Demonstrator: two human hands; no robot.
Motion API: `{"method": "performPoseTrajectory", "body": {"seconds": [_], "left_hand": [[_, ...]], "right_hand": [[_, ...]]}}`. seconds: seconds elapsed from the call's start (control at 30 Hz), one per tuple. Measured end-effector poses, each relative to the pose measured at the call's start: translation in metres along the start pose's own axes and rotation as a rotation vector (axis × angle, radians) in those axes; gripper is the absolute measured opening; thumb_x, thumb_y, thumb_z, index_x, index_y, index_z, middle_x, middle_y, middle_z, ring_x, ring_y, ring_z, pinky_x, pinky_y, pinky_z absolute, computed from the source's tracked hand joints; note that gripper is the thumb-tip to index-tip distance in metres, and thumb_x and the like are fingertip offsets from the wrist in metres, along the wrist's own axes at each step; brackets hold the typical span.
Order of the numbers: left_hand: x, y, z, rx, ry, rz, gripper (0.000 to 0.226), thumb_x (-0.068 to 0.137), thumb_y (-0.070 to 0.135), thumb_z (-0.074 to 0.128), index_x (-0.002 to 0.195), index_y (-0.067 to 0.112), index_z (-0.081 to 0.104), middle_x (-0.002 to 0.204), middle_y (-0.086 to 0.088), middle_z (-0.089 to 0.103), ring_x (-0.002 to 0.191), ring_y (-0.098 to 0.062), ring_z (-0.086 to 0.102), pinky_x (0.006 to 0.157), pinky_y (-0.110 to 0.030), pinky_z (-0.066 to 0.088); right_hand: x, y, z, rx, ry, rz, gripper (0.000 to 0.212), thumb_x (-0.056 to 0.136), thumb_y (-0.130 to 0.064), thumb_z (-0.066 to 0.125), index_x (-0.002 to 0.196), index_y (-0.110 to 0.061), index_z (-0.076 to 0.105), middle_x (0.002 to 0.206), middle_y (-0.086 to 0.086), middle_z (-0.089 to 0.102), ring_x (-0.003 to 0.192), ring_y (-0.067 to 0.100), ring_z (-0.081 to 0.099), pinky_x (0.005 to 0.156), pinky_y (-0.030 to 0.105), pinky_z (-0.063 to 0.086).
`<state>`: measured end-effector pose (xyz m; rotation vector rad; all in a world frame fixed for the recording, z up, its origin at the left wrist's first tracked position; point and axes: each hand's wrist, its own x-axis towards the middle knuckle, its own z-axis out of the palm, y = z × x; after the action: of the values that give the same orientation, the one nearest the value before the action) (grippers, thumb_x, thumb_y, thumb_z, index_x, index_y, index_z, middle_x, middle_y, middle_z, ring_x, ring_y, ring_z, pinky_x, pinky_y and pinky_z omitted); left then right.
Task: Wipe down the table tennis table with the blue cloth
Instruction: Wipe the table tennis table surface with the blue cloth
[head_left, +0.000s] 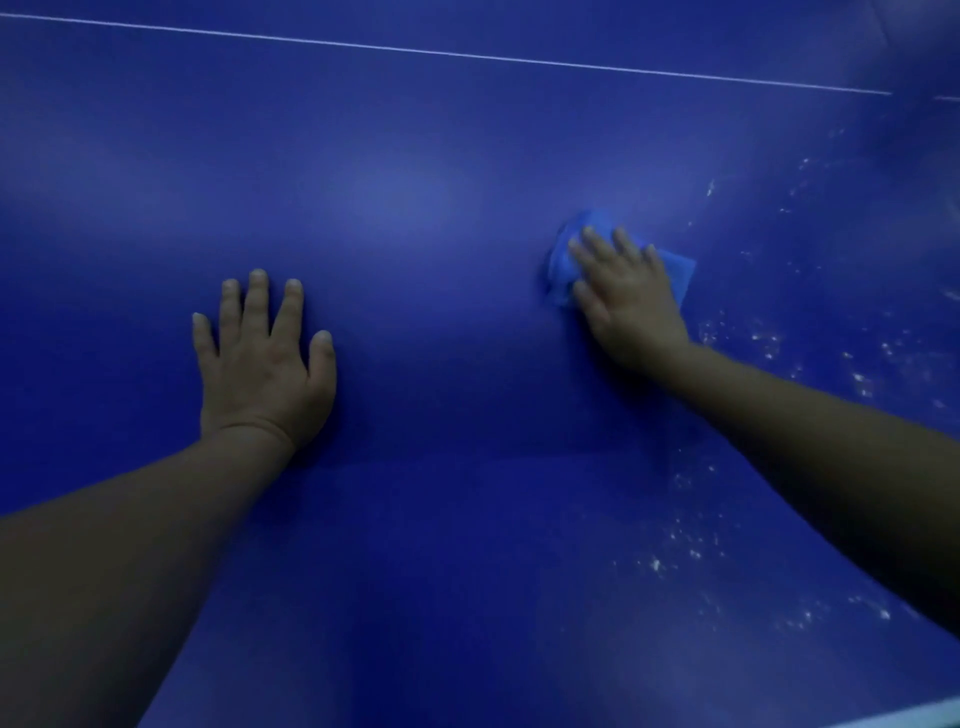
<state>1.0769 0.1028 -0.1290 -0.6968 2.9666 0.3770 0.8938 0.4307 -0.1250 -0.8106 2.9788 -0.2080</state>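
Mostly hidden beneath the right hand (626, 296): the blue cloth (563, 265); cut off by every edge: the worktop (415, 208); blurred: its far right corner.

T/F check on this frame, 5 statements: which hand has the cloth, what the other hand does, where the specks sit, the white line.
1. The right hand presses the cloth on the table. True.
2. The left hand holds a second cloth. False: it rests flat on the bare table, fingers spread.
3. White specks lie right of the cloth. True.
4. The cloth is red. False: blue.
5. The white line runs between the hands. False: it runs far beyond both.
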Motion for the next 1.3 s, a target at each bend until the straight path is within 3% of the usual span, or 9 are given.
{"method": "performPoseTrajectory", "body": {"seconds": [0.17,0.27,0.37,0.5,0.67,0.8,1.03,1.17,1.3], "left_hand": [[-0.001,-0.001,0.001,-0.012,-0.004,0.008,0.065,0.102,0.05,0.024,0.16,0.021,0.016,0.169,-0.007,0.004,0.155,-0.025,-0.007,0.124,-0.052,-0.006],[0.002,-0.003,0.0,-0.001,-0.029,0.027,0.068,0.103,0.052,0.025,0.161,0.019,0.012,0.169,-0.007,0.0,0.155,-0.025,-0.01,0.123,-0.051,-0.009],[-0.001,-0.011,-0.007,-0.068,-0.086,0.11,0.071,0.102,0.053,0.023,0.161,0.014,0.016,0.169,-0.009,0.002,0.155,-0.024,-0.008,0.124,-0.048,-0.009],[-0.057,-0.031,-0.013,-0.151,-0.109,0.282,0.075,0.094,0.05,0.025,0.158,0.011,0.027,0.168,-0.009,0.009,0.156,-0.022,-0.003,0.124,-0.043,-0.007],[-0.145,-0.055,-0.006,-0.037,-0.036,0.502,0.066,0.098,0.045,0.029,0.155,0.013,0.034,0.166,-0.009,0.02,0.155,-0.025,0.008,0.123,-0.047,-0.005],[-0.172,-0.085,0.003,0.136,-0.074,0.585,0.064,0.1,0.047,0.026,0.154,0.015,0.037,0.165,-0.008,0.025,0.154,-0.027,0.015,0.122,-0.059,0.003],[-0.172,-0.09,0.005,0.079,-0.106,0.547,0.063,0.1,0.046,0.025,0.156,0.02,0.032,0.166,-0.006,0.021,0.155,-0.024,0.009,0.122,-0.058,0.0],[-0.173,-0.09,0.004,0.051,-0.118,0.534,0.063,0.099,0.046,0.025,0.156,0.02,0.032,0.166,-0.006,0.02,0.155,-0.024,0.007,0.123,-0.057,-0.003],[-0.173,-0.088,0.003,0.045,-0.116,0.529,0.064,0.098,0.046,0.023,0.157,0.021,0.031,0.167,-0.006,0.019,0.155,-0.023,0.005,0.123,-0.057,-0.002]], "right_hand": [[-0.183,-0.038,0.006,-0.06,-0.097,-0.449,0.05,0.107,-0.046,0.025,0.151,-0.027,0.036,0.162,0.002,0.029,0.15,0.035,0.023,0.121,0.053,0.016],[-0.207,-0.022,0.0,-0.091,-0.166,-0.609,0.048,0.107,-0.046,0.027,0.15,-0.028,0.037,0.161,0.003,0.031,0.149,0.034,0.023,0.12,0.052,0.016],[-0.162,-0.007,-0.001,-0.036,-0.065,-0.189,0.053,0.103,-0.049,0.027,0.152,-0.03,0.034,0.157,0.006,0.039,0.147,0.036,0.028,0.115,0.06,0.025],[-0.14,-0.045,0.0,0.056,-0.008,0.342,0.058,0.101,-0.047,0.025,0.157,-0.03,0.028,0.166,-0.003,0.019,0.154,0.028,0.009,0.122,0.053,0.006],[-0.251,-0.117,0.019,-0.013,-0.097,-0.212,0.051,0.104,-0.045,0.032,0.152,-0.029,0.038,0.163,0.001,0.029,0.152,0.033,0.018,0.12,0.058,0.016],[-0.288,-0.086,0.011,-0.084,-0.185,-0.512,0.05,0.107,-0.048,0.023,0.153,-0.031,0.033,0.164,0.0,0.025,0.152,0.032,0.016,0.121,0.054,0.014],[-0.235,-0.113,0.014,0.085,-0.016,0.299,0.058,0.1,-0.048,0.024,0.153,-0.028,0.038,0.164,-0.001,0.028,0.153,0.029,0.016,0.122,0.054,0.009],[-0.309,-0.158,0.023,0.018,-0.118,-0.081,0.051,0.105,-0.044,0.031,0.153,-0.028,0.036,0.164,0.0,0.026,0.154,0.03,0.013,0.122,0.056,0.012],[-0.336,-0.114,0.011,-0.061,-0.218,-0.4,0.052,0.103,-0.042,0.038,0.154,-0.031,0.03,0.164,0.001,0.025,0.153,0.032,0.013,0.123,0.054,0.011]]}}
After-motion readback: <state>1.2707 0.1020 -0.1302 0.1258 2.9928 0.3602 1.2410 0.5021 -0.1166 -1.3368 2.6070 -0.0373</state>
